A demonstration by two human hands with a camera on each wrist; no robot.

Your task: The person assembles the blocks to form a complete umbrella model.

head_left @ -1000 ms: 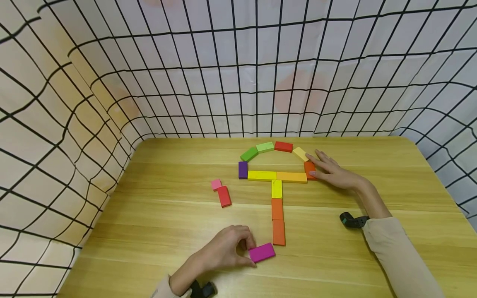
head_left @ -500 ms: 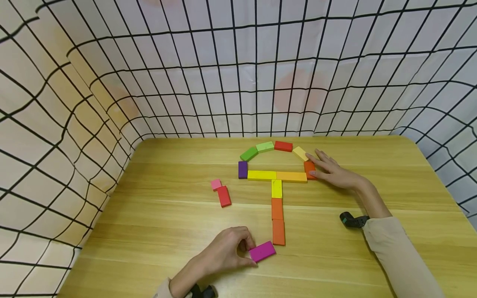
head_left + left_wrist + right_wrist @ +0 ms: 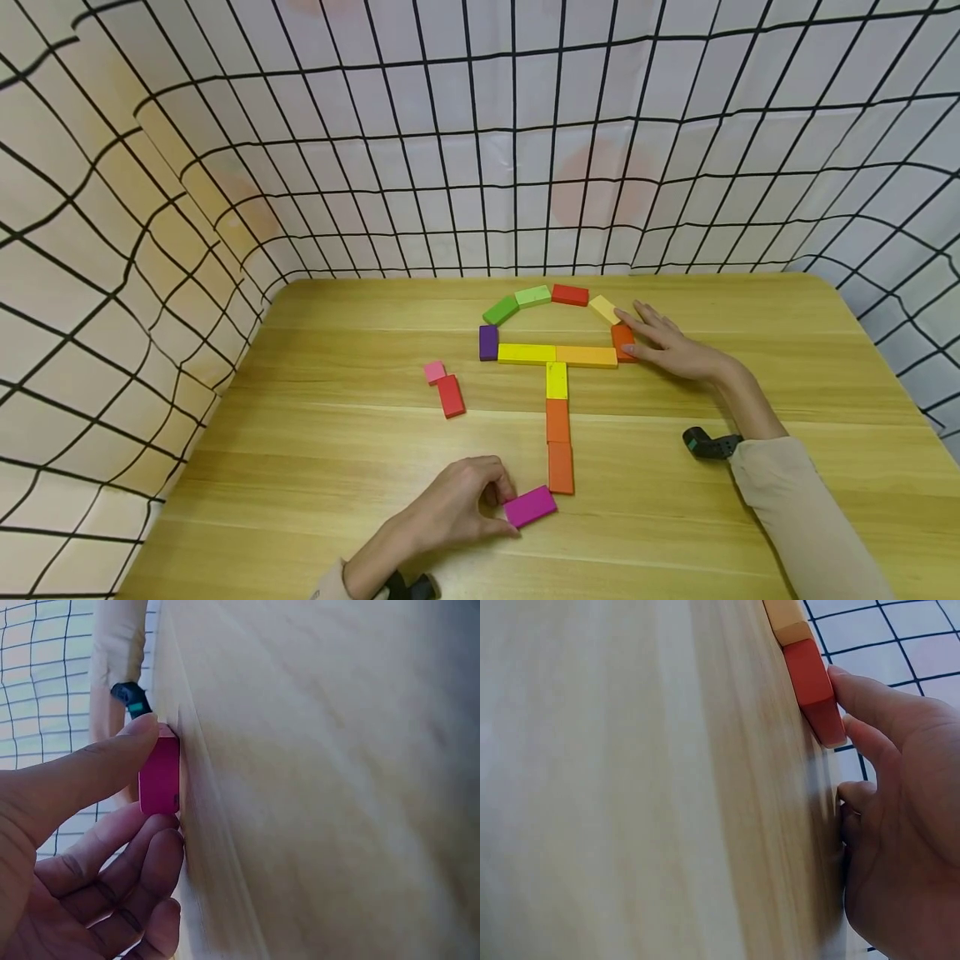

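Observation:
In the head view my left hand (image 3: 457,504) pinches a magenta block (image 3: 530,507) between thumb and fingers, just below the lower orange block (image 3: 561,468) of a straight column. The left wrist view shows the thumb at one end of this magenta block (image 3: 160,776) and the fingertips at the other, close along the wooden surface. My right hand (image 3: 675,346) lies with fingers extended at the right end of the block figure. Its fingertips touch the orange-red block (image 3: 622,342), also visible in the right wrist view as a red block (image 3: 814,694) beside an orange one.
An arch of green, red, pale yellow and purple (image 3: 488,342) blocks stands over a yellow (image 3: 527,354) and orange (image 3: 587,357) bar. A pink cube (image 3: 435,372) and red block (image 3: 452,396) lie left of the column. Grid-patterned cloth (image 3: 480,167) surrounds the wooden table (image 3: 300,442).
My left hand has shifted the magenta block very slightly right and up, toward the foot of the column. The right hand stays in place.

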